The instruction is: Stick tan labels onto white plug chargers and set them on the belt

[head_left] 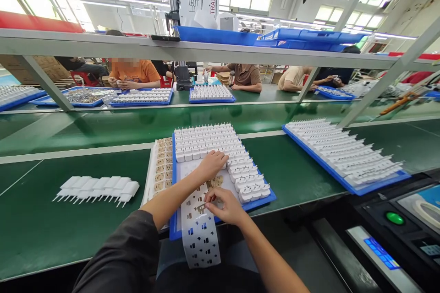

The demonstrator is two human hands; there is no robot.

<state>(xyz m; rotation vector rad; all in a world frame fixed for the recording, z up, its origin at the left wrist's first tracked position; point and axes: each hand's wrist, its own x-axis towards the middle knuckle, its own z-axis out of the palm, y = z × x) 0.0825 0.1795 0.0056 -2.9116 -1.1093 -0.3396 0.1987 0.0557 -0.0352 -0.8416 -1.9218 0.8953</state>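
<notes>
My left hand (213,165) reaches over the blue tray (174,201), its fingers curled on a white plug (225,161) at the edge of the rows; the fingertips are partly hidden. Closer to me, my right hand (225,206) is closed in a pinch just above a white punched label sheet (201,242). Whatever is between its thumb and finger is too small to name. The sheet lies on the tray and hangs over its front edge. Small tan pieces (215,182) show between the two hands. White plugs (202,135) with pins up fill the tray's back and right side.
Left of the tray lies a stack of sheets with tan labels (163,165). Several white plugs (98,187) lie on the green table (30,219). A second blue tray of plugs (340,155) stands right, near a black machine (388,224). A shelf (120,46) crosses ahead; co-workers sit beyond.
</notes>
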